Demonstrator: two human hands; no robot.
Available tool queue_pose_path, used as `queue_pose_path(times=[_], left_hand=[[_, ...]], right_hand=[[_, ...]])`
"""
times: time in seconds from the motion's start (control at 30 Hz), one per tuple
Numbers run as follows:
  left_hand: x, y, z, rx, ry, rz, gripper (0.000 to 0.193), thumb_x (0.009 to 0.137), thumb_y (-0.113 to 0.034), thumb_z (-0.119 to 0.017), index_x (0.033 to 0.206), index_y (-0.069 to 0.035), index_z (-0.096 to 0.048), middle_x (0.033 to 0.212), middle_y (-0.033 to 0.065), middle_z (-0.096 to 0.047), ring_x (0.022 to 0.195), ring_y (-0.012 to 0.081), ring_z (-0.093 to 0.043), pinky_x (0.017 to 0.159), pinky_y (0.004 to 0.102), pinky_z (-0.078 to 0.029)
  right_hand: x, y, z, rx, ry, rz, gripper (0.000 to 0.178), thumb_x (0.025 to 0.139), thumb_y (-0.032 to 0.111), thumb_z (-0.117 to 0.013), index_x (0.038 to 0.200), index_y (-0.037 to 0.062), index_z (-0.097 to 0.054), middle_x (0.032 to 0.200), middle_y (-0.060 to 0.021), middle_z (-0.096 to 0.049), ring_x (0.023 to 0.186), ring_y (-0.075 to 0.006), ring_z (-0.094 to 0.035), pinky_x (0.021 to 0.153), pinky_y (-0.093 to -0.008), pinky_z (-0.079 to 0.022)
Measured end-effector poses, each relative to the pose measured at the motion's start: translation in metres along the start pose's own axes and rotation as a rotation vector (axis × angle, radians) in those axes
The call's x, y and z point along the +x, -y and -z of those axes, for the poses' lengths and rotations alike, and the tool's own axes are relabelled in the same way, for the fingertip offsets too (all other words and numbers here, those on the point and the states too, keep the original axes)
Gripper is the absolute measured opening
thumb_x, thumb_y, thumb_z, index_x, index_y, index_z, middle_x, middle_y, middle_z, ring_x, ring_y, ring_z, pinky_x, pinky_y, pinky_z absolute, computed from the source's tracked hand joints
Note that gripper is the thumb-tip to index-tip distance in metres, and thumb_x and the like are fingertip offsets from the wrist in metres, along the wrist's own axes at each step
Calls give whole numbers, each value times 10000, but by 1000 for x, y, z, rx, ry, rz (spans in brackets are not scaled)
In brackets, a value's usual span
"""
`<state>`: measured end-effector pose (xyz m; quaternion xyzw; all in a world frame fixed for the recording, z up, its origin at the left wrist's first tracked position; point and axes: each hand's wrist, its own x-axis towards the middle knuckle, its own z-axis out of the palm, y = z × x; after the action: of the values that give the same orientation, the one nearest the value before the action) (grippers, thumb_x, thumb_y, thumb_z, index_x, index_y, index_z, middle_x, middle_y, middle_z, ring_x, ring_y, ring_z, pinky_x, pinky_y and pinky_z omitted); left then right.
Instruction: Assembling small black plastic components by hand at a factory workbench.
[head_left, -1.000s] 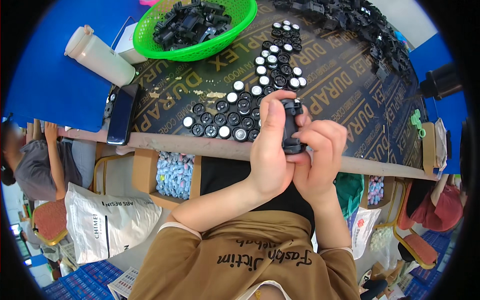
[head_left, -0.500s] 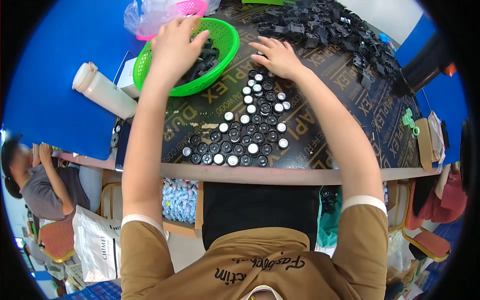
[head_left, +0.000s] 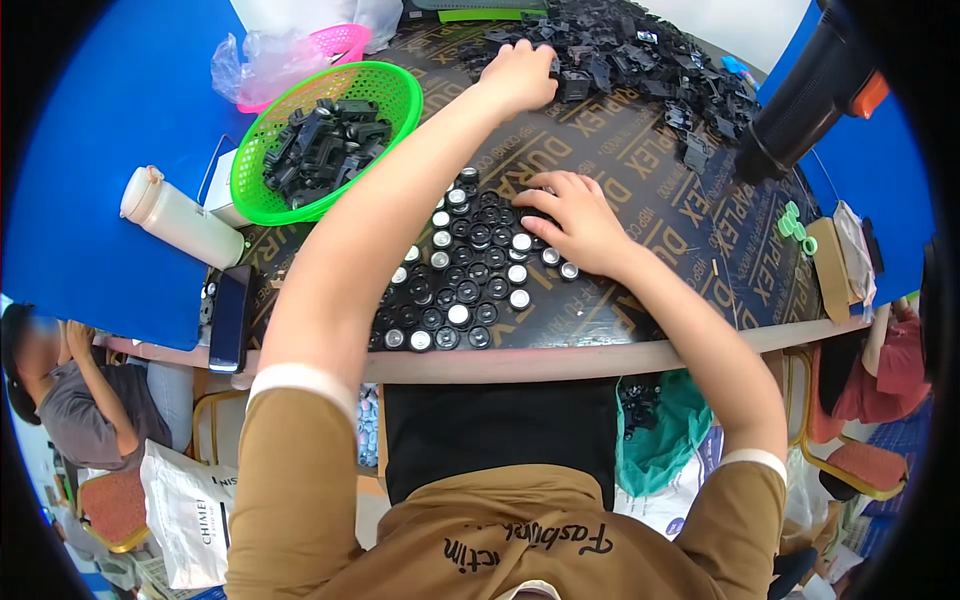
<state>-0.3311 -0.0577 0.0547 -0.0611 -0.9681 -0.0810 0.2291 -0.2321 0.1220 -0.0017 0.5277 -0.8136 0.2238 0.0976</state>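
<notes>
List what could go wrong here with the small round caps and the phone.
1. The left forearm crosses low over the round caps; it might sweep some off their rows.
2. The nearest caps sit by the table edge and could roll off.
3. The phone lies at the edge too; a nudge might drop it.

From my remote seat I count few packages and screens. A dark smartphone [head_left: 230, 318] lies flat at nine o'clock on the table's near edge, its screen black. Below it, at seven o'clock beside a chair, stands a white paper bag [head_left: 190, 505] with dark lettering. A crumpled clear plastic bag [head_left: 262, 72] sits at eleven o'clock against a pink basket. The brown board [head_left: 650, 230] covering the table carries large pale printed lettering across it.
</notes>
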Motion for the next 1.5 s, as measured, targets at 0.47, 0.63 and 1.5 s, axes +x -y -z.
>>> queue_pose_path(times=[0.47, 0.63, 1.5], left_hand=[[-2, -14, -33, -104, 72, -3, 476, 720, -87, -586, 1166, -104, -422, 1128, 243, -420, 991, 427, -502, 858, 443, -440], [-46, -7, 5, -456, -48, 109, 487, 709, -74, -515, 1185, -26, -419, 1112, 237, -483, 1008, 312, -530, 855, 369, -438], [-256, -66, 104, -2616, -74, 501, 254, 799, 24, -497, 1047, -30, -504, 1215, 203, -487, 1219, 413, -388, 965, 493, -424]], right_hand=[[-13, -1, 9, -33, -111, -210, 102, 810, 122, -493, 865, 45, -529, 922, -124, -503, 807, -305, -569, 679, -408, -473], [-10, -7, 11, 14, -80, -306, 120, 791, 101, -507, 848, -2, -534, 916, -186, -500, 777, -382, -579, 685, -456, -481], [-44, 44, 56, 2814, -927, -875, 146, 916, 100, -432, 980, -29, -459, 787, -60, -419, 685, -159, -454, 630, -273, -430]])
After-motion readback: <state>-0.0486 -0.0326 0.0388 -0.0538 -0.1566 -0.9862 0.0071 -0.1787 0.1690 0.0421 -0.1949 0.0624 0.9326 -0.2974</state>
